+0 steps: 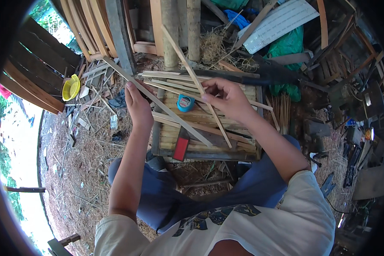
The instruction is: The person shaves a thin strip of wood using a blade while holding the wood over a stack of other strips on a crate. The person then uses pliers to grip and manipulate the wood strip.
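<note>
My left hand (138,104) grips a flat greyish wooden strip (175,115), which slants down across a low slatted table (192,152). Something dark shows behind its fingers, too hidden to name. Between the thumb and fingers of my right hand (227,97) is a thinner, paler wooden strip (184,59), held slanting with its lower end over the table. Several more strips (175,77) lie across the slats. A blue tape measure (185,103) sits between my hands. Near the table's front edge rests a red block-shaped piece (181,148) with a dark flat part at its top.
Two posts (170,38) rise behind the table, near leaning curved boards (89,25). A yellow basin (71,88) stands at the left among wood scraps. A bundle of thin sticks (281,111) stands to the right. Green bags (288,47) and a white panel (281,23) are at the back right.
</note>
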A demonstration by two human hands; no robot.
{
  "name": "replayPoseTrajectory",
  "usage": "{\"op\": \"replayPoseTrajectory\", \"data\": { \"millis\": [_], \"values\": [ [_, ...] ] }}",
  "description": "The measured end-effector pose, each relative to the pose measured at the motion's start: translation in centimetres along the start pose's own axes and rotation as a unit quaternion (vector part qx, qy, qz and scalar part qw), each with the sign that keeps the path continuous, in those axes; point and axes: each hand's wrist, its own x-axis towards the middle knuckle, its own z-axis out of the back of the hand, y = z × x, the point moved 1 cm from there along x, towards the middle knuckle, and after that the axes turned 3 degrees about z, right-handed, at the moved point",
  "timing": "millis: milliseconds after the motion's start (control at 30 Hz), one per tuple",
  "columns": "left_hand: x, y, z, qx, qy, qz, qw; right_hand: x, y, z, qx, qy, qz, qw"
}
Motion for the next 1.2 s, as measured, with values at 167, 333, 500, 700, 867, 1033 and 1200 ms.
{"op": "replayPoseTrajectory", "data": {
  "millis": [167,333,500,700,867,1033,1200],
  "values": [
    [-0.1,-0.1,0.4,0.007,0.012,0.006,1.000,0.2,1.3,0.9,0.021,-0.069,0.060,0.996],
    [-0.5,0.1,-0.1,0.026,0.000,0.000,1.000,-0.1,2.4,1.6,0.025,-0.120,0.119,0.985],
    [-0.9,0.0,-0.7,0.036,0.002,0.007,0.999,-0.4,2.8,1.6,0.044,-0.127,0.126,0.983],
    [-0.8,0.1,-0.7,0.048,0.017,0.009,0.999,-0.5,2.8,0.7,0.068,-0.121,0.151,0.979],
    [-0.8,0.2,-1.0,0.037,0.012,0.023,0.999,-0.6,2.5,0.2,0.072,-0.108,0.169,0.977],
    [-1.0,0.2,-1.2,0.038,0.015,0.023,0.999,-0.9,2.4,-0.4,0.065,-0.094,0.151,0.982],
    [-0.9,0.4,-1.0,0.035,0.021,0.022,0.999,-1.0,2.3,-0.6,0.058,-0.079,0.137,0.986]
  ]
}}
